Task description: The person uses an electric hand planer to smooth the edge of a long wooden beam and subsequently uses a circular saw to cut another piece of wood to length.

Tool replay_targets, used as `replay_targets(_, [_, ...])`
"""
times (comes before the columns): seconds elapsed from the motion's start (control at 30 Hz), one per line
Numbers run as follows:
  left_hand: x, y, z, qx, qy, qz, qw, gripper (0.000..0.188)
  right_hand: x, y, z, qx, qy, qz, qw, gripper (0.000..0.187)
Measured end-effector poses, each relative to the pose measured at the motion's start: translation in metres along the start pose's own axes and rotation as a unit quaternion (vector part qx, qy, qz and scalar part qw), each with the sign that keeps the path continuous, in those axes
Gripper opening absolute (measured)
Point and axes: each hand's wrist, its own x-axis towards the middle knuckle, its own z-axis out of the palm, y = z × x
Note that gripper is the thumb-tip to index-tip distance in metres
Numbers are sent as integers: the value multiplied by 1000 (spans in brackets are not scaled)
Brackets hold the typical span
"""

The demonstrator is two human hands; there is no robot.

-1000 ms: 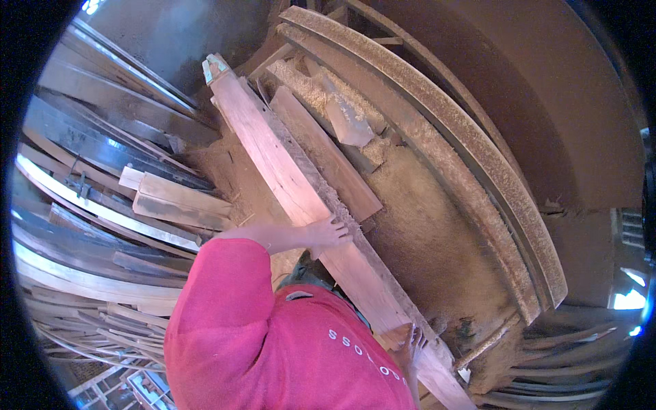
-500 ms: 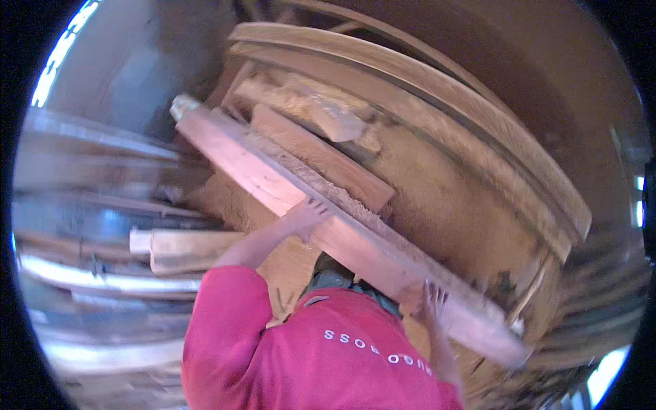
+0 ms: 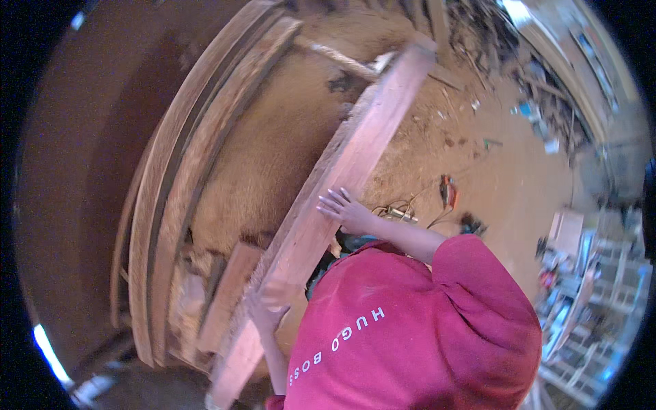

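Note:
A long, thick wooden beam (image 3: pixel 326 198) with a smooth pinkish face runs diagonally from the upper right to the lower left, in front of my body. My right hand (image 3: pixel 346 210) lies on its face near the middle, fingers spread and stretched out. Lower down the beam, my left hand (image 3: pixel 268 311) rests against it with the thumb apart from the fingers, which are smeared by motion. Beside the beam's lower half is a shorter reddish board (image 3: pixel 232 290).
Long curved-looking timbers (image 3: pixel 195 157) stand to the left. On the dirt floor (image 3: pixel 509 184) at right lie a red-and-black tool (image 3: pixel 447 191) and loose cables. Scrap wood (image 3: pixel 488 41) is heaped at the far right, and a pale rack (image 3: pixel 601 307) stands lower right.
The view has swung round, so the beam slants the other way and the long timbers appear at left. My right hand now shows flat on the beam; the left is nearer its lower end.

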Motion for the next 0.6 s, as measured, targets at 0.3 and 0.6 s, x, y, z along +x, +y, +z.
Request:
replay_targets(0.3, [188,316,-52,-58,103,303,946,88,-275,73,59,272,-8,594,757,51])
replay_targets(0.6, [332,577,-72,-2,98,488,867,80,-489,-13,81,163,209,847,460,40])
